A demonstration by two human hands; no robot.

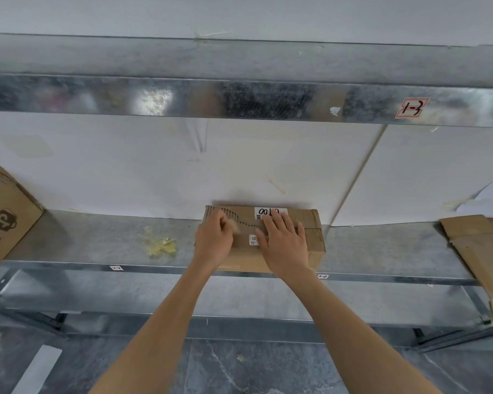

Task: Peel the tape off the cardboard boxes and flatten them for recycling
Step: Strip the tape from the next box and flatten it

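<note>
Left fingers (222, 222) pinch blurred strip (236, 229); right fingers (281, 220) splayed flat on brown box (313, 237), corrugation exposed.

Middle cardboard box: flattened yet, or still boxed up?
Still boxed up: the cardboard box shows a top face and a front wall below it.

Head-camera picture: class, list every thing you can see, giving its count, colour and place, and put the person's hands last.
centre box: one, brown, on the lower shelf, under both hands
labels: two, white, on the centre box's top
tape wad: one, yellowish, on the shelf, left of the centre box
printed box: one, brown, left edge
torn cardboard: one stack, brown, right edge
lower shelf: one, grey metal, across the middle
upper beam: one, grey metal, above
tag: one, red-bordered, on the upper beam
left hand: pinches a blurred strip at the box's torn top
right hand: flat on the box's top
</note>
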